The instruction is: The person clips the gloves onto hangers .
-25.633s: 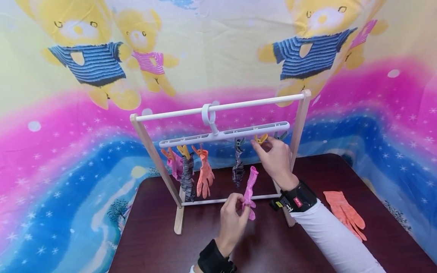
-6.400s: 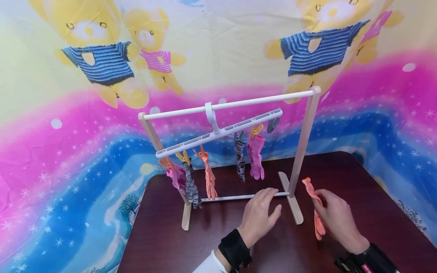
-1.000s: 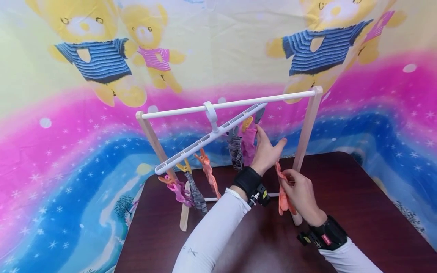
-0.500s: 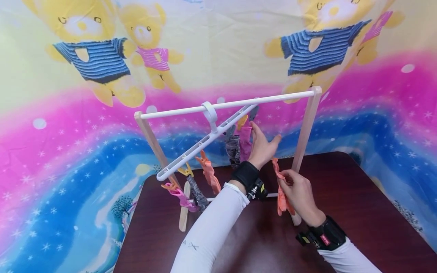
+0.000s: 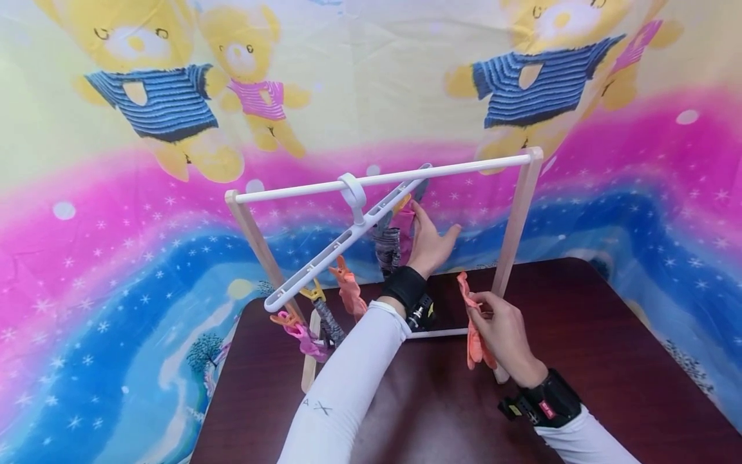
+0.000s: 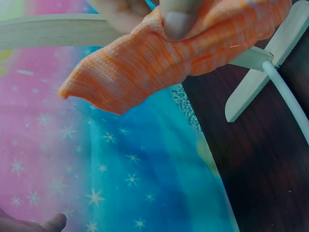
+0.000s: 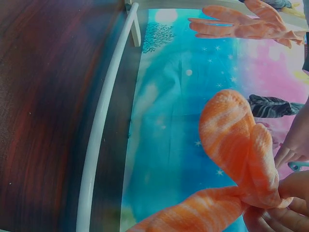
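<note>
My right hand (image 5: 507,335) pinches an orange glove (image 5: 474,341) between thumb and fingers; the glove dangles in front of the rack's right leg. The same orange glove (image 6: 130,72) fills the top of the left wrist view. Higher up, my left hand (image 5: 429,241) reaches toward the far end of the white hanger (image 5: 348,238), thumb spread, fingers extended beside the pink glove (image 5: 407,235) and yellow clip. Whether the fingertips touch them is hard to tell. A grey clip (image 5: 422,189) hangs at that end with no glove visible in it.
A wooden rack with a white top rod (image 5: 440,171) carries the slanted hanger. Clipped along its near half are a pink glove (image 5: 310,341), a dark striped one (image 5: 329,322) and an orange one (image 5: 350,293). The dark red table (image 5: 608,348) lies beneath; a patterned cloth hangs behind.
Over the last second, the hanger's right end swung back and left as my left hand moved left. Earlier, the second pink glove got clipped up and the orange glove was lifted off the table.
</note>
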Demonstrator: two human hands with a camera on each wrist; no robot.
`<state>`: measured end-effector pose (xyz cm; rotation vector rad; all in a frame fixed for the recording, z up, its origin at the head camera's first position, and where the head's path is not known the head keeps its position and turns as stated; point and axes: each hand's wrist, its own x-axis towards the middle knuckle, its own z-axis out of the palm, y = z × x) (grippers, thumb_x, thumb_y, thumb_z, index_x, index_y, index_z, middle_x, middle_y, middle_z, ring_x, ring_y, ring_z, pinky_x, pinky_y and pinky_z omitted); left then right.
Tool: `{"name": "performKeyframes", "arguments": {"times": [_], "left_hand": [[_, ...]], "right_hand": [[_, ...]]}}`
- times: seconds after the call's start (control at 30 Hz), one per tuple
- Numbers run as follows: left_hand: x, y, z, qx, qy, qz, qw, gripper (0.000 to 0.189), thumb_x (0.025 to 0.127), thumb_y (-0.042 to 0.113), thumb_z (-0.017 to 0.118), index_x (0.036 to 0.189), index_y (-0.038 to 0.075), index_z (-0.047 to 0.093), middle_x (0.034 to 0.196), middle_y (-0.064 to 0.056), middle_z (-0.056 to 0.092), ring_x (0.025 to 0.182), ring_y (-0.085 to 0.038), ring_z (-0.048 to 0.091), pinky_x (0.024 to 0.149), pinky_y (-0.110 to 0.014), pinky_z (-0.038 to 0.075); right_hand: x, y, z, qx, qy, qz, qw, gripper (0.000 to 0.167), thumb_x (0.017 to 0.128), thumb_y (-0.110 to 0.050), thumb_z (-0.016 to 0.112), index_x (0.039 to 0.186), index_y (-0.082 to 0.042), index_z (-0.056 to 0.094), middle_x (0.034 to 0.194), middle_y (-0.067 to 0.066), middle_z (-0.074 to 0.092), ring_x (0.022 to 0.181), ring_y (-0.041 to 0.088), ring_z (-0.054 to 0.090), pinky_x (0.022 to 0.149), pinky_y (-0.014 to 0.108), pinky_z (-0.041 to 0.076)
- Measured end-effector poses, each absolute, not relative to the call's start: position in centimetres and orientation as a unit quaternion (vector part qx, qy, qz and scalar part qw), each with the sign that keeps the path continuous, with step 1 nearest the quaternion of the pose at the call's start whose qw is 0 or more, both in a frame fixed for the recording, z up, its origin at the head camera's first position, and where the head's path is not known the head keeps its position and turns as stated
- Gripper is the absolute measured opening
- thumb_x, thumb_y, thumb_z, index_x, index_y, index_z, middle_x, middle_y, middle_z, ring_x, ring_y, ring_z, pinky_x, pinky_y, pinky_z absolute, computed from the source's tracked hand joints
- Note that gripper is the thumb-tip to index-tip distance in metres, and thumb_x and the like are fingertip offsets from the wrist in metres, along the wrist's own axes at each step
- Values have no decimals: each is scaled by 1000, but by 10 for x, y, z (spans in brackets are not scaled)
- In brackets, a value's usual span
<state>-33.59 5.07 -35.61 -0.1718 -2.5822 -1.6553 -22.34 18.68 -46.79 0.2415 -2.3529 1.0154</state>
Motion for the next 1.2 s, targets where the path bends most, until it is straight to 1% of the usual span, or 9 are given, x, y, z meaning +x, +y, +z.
{"name": "performKeyframes", "arguments": {"times": [0.23,0.4,0.63,0.83,0.93,1.2], "left_hand": [[-339,46,-354,-59,-840,-537,47,105,95,37,63,161,17,-15,172,-5,-7,160,-19,3,129,-37,17],[-342,44,-352,-62,-839,-537,53,105,93,38,64,162,17,-13,172,-5,-9,160,-19,1,129,-36,16],[-344,40,-351,-62,-839,-538,52,105,93,38,65,162,17,-11,173,-3,-4,160,-18,3,129,-37,17],[-343,42,-354,-75,-830,-551,48,104,93,37,66,162,21,-10,173,-2,0,160,-18,6,128,-40,18],[-342,45,-355,-85,-824,-558,51,103,94,37,66,163,20,-9,173,-3,1,160,-19,7,128,-41,19],[-334,52,-350,-105,-819,-561,68,100,94,31,68,164,16,-3,172,-6,7,159,-20,14,128,-42,21]], "right_hand": [[-225,186,-469,95,-875,387,275,16,88,-3,75,103,-6,71,90,12,76,77,25,74,63,30,60],[-225,186,-469,94,-876,385,275,16,87,-2,75,102,-6,71,89,13,76,76,25,74,62,27,58],[-226,185,-468,96,-876,386,274,16,88,-2,74,103,-6,71,88,13,76,75,26,74,61,26,58],[-226,185,-469,94,-876,387,273,16,88,-2,74,103,-6,71,91,13,76,76,27,74,62,28,58],[-227,185,-470,94,-876,386,274,16,88,-2,74,103,-6,71,93,13,76,77,26,75,63,29,59],[-228,186,-472,94,-876,384,276,17,87,-2,75,103,-7,71,88,11,76,75,25,74,62,27,58]]}}
